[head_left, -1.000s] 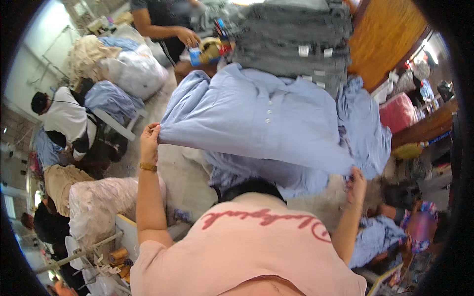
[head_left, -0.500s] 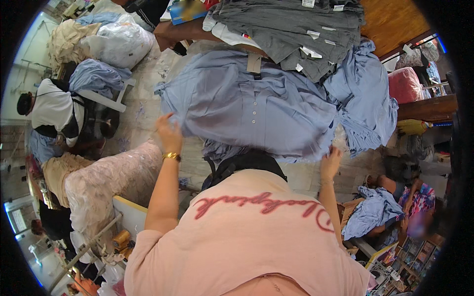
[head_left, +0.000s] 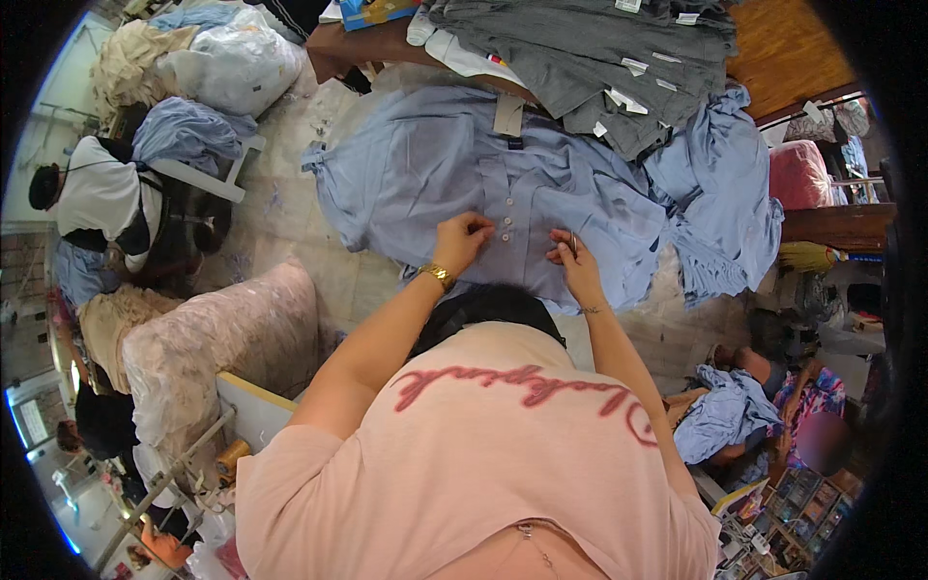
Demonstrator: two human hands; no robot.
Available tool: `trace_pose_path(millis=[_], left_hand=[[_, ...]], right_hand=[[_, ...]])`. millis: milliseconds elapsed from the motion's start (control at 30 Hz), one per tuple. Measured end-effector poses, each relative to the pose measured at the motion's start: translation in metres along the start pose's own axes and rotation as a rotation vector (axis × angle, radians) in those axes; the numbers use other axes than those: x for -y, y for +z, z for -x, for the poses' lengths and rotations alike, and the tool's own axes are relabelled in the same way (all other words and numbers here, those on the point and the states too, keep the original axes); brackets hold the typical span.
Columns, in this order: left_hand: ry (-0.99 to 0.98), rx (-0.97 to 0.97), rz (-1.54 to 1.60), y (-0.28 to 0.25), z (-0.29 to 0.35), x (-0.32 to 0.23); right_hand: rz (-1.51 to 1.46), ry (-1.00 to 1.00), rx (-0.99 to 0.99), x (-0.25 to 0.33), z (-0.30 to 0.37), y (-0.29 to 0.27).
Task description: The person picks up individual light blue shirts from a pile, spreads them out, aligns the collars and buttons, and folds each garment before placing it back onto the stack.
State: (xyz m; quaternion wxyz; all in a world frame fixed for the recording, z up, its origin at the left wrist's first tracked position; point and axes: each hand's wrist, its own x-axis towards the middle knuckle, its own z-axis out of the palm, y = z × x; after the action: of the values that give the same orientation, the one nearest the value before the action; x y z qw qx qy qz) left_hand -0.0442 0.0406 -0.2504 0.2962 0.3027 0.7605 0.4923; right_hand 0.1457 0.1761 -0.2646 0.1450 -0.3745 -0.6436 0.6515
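Note:
A light blue buttoned shirt (head_left: pixel 406 184) is spread out in front of me, its collar turned away and a paper tag (head_left: pixel 508 114) at the neck. A short column of pale buttons (head_left: pixel 507 221) runs down its front. My left hand (head_left: pixel 462 244) is just left of the buttons, fingers curled in a pinch; what lies between them is too small to make out. To the right of the buttons is my right hand (head_left: pixel 578 266), closed around a small, slim dark tool (head_left: pixel 572 244), mostly hidden by the fingers.
Grey garments with white tags (head_left: pixel 599 72) are piled beyond the shirt. More blue garments (head_left: pixel 710 184) hang at its right. A plastic-wrapped bundle (head_left: pixel 227 338) stands at the left. One person (head_left: pixel 111 198) sits far left, another (head_left: pixel 812 406) at the lower right.
Both hands have come inward from the shirt's lower left and right sides to the button front. The shirt lies flatter, and the slim tool now shows in my right hand.

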Motion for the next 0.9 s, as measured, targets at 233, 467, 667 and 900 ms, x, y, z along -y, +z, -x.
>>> trace_pose_path(millis=[233,467,667,900], left_hand=[[0.264,-0.042,-0.413,0.016,-0.002,-0.005],[-0.040,0.178,-0.077,0.002,-0.006,-0.003],[-0.015,0.105,-0.025,0.002,-0.002,0.002],[-0.090,0.103,0.052,0.004,-0.004,-0.003]], right_hand=[[0.021,-0.026,0.023,-0.002,-0.003,-0.001],[0.022,-0.024,-0.004,-0.002,-0.001,0.000],[0.516,0.014,0.118,0.039,0.010,0.022],[0.967,-0.334,0.019,0.044,0.006,0.055]])
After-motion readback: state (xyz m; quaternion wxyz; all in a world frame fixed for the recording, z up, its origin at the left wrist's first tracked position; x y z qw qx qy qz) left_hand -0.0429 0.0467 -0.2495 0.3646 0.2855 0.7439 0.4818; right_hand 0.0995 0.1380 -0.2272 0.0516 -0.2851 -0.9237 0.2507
